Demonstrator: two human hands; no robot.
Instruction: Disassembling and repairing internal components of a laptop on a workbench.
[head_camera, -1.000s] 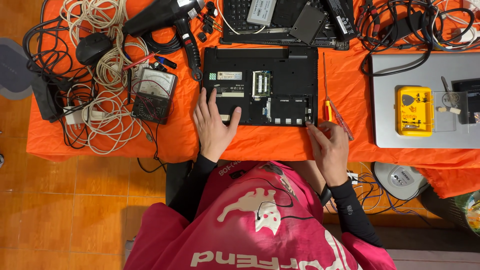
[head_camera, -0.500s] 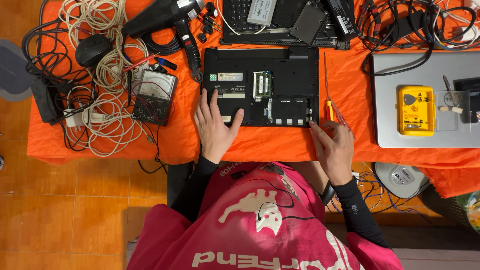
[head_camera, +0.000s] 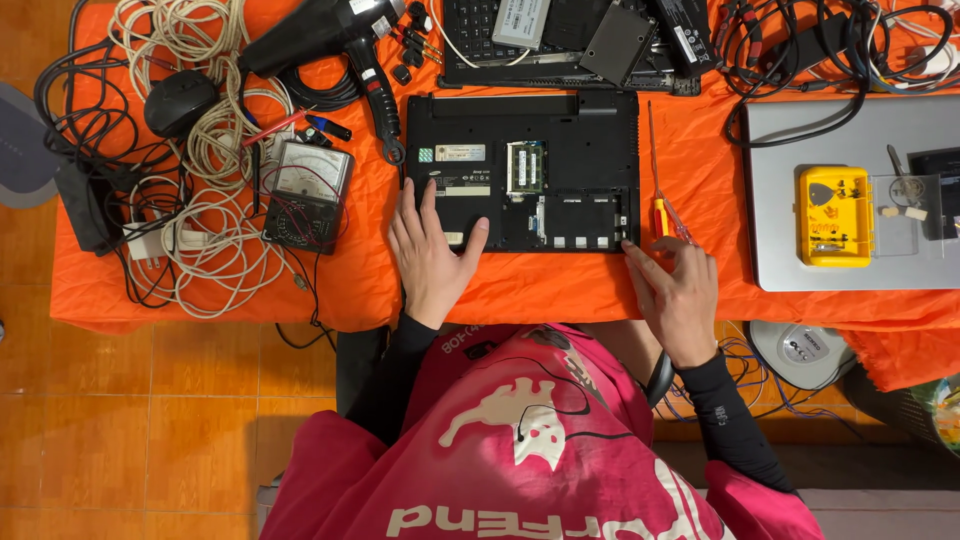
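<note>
Orange cloth (head_camera: 560, 290) bears black laptop (head_camera: 522, 170), screwdriver (head_camera: 660, 200) beside hands (head_camera: 432, 255).

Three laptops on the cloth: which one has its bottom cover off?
The black laptop under the left hand, its inner parts exposed. The silver laptop at right is closed; the third, above, lies keyboard up.

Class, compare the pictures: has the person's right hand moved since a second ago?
Yes. The right hand has shifted up toward the black laptop, its fingertips now at the near right corner, beside the yellow-handled screwdriver.
</note>
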